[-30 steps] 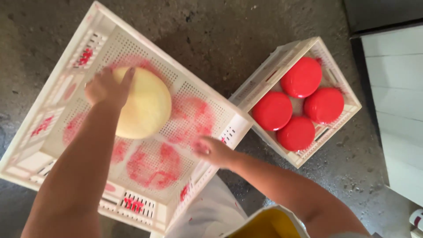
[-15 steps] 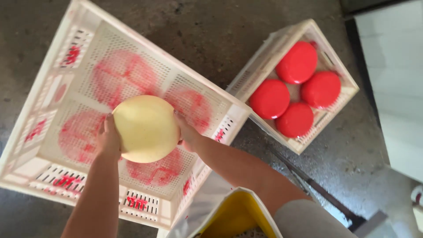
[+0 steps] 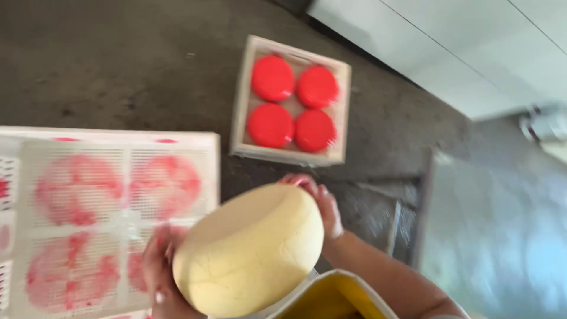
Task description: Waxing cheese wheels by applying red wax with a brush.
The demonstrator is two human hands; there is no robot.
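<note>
Hands, left point(image 3: 158, 273) and right point(image 3: 322, 204), each grip closed on a pale cheese point(image 3: 251, 251), tilted above a red-stained white crate point(image 3: 112, 201).

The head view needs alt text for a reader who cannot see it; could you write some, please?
Two bare hands, left hand and right hand, hold a pale yellow cheese wheel above a red-stained white crate. A smaller crate holding four red wheels sits on the dark floor.

cheese wheel point(image 3: 248, 251) | pale yellow, round, uncoated; tilted; held aloft above white crate's edge
</note>
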